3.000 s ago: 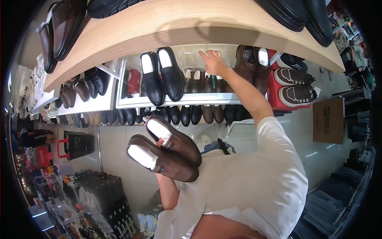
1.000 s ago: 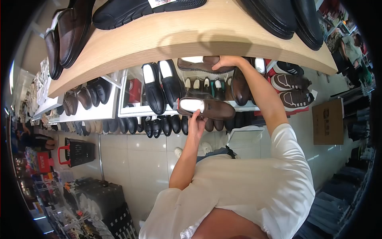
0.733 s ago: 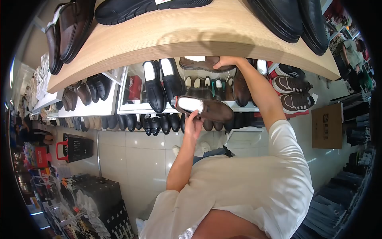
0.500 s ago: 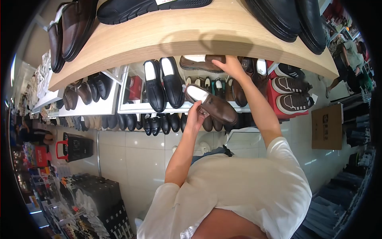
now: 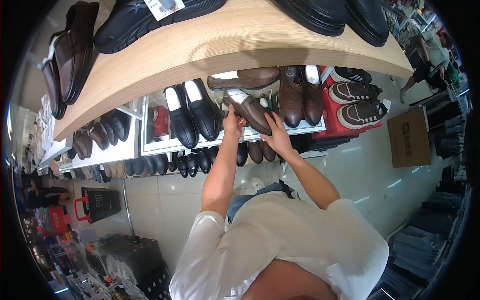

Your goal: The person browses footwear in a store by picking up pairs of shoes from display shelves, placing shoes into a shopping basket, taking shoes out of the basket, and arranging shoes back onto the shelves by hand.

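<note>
A brown slip-on loafer (image 5: 251, 111) with white stuffing is held between my two hands, just over the glass shelf's front. My left hand (image 5: 233, 123) is closed on its heel end. At the toe, my right hand (image 5: 277, 135) has its fingers wrapped against the side. Behind it, a matching brown loafer (image 5: 250, 80) lies crosswise under the wooden shelf. To the left stands a pair of black loafers (image 5: 202, 111), and to the right a pair of brown lace-up shoes (image 5: 291, 100).
The curved wooden shelf (image 5: 220, 47) overhangs the glass shelf and bears several dark shoes. Striped sneakers (image 5: 359, 114) sit on red boxes at the right. A cardboard box (image 5: 409, 137), a black basket (image 5: 102, 204) and a person (image 5: 434, 52) farther off are also in view.
My right hand has left the loafer at the back and taken hold of the toe of the front one. That loafer has moved slightly back, towards the shelf.
</note>
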### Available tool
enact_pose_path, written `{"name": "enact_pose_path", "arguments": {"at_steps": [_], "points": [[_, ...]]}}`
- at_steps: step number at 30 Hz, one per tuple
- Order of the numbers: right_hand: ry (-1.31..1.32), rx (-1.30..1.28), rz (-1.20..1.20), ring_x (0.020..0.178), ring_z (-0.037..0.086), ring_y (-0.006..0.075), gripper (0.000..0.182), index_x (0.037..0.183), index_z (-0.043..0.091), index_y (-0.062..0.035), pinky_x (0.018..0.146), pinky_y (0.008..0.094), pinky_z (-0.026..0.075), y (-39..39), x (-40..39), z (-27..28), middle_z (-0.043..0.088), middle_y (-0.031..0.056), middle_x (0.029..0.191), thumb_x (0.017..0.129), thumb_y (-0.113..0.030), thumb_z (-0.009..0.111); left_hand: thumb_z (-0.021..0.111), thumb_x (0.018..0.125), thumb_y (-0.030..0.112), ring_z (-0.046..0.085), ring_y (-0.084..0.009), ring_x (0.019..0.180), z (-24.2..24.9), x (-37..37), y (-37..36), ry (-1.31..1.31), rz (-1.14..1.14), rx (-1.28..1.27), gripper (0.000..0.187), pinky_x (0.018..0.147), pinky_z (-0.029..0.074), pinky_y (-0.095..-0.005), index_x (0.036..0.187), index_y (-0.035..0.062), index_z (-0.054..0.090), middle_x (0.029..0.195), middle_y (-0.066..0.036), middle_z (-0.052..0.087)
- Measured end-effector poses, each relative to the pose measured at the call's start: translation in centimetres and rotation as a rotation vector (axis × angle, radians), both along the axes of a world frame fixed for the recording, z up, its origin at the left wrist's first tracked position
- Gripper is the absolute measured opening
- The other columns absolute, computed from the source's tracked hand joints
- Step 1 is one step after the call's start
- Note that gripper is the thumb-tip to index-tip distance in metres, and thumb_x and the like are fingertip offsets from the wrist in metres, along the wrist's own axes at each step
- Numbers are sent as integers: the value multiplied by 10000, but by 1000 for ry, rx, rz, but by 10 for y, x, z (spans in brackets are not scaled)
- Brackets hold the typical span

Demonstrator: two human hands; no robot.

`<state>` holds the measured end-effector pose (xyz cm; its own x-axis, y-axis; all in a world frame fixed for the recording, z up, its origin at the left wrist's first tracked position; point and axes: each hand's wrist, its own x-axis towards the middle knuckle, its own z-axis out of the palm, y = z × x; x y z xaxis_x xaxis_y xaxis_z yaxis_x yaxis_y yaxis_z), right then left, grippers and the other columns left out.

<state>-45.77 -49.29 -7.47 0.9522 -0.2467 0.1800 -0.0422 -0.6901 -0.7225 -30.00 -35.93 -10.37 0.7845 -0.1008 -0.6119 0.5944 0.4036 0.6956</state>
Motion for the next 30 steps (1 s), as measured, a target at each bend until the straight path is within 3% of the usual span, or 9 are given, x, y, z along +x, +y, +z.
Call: {"name": "enact_pose_path", "arguments": {"at_steps": [2,4,5,7,12,18,23,27,30], "points": [[-33,-81,-19,1404,289,453,867,1500,357,-131,1139,487,308,-2,13,-8,271,240,1541,749,-127,791,662,923,446,548,-183,630,-9,-6,8,-11,-17,157,505,541,475,-333,1058,-34,585,824,-78,602],[-51,-134,-17,1409,264,463,845,1508,346,-140,1148,487,282,-1,28,-15,261,240,1545,774,-131,764,630,947,422,532,-161,667,-3,-17,17,-132,-256,334,476,555,454,-318,1104,-26,595,892,-70,600],[-44,-129,-10,1409,264,463,845,1508,346,-140,1148,487,282,2,26,-19,261,240,1545,774,-131,764,630,947,422,532,-161,667,-1,-30,21,-122,-251,338,476,555,454,-318,1104,-26,595,892,-70,600],[45,-286,-60,1384,301,462,827,1514,327,-117,1139,493,289,4,27,-14,260,252,1539,803,-184,746,611,957,410,586,-196,915,7,-55,27,-184,-240,349,461,807,527,-377,1126,-17,575,991,-98,580],[-83,-271,-87,1352,340,463,814,1500,312,-44,1119,506,303,8,12,-19,272,272,1524,821,-214,729,619,959,296,640,-213,969,-10,-128,82,-252,-335,217,406,804,548,-326,1186,-31,544,1098,-128,605],[-283,-185,-187,1314,390,499,741,1455,342,26,1078,498,357,18,-9,-37,325,307,1480,855,-207,710,636,913,278,655,-236,909,-73,-205,211,90,-241,516,462,762,559,-338,1220,-53,539,1068,-148,623],[-133,-55,-161,1384,322,436,823,1461,294,52,1130,447,301,30,-29,-38,267,267,1518,846,-242,754,616,873,266,639,-209,733,-149,-310,313,426,258,510,378,625,550,-343,1077,-49,574,921,-128,625],[-142,-72,-189,1368,325,448,925,1475,277,41,1125,468,297,39,3,-16,284,273,1501,789,-305,793,600,862,247,625,-220,644,-226,-434,359,707,239,458,315,560,540,-395,1005,-33,583,820,-140,613],[-51,-238,-190,1300,381,448,939,1475,287,32,1101,472,317,31,31,-18,328,285,1463,762,-312,792,606,846,244,627,-254,652,-205,-469,341,921,151,556,326,554,527,-432,996,-46,593,836,-157,623]]}}
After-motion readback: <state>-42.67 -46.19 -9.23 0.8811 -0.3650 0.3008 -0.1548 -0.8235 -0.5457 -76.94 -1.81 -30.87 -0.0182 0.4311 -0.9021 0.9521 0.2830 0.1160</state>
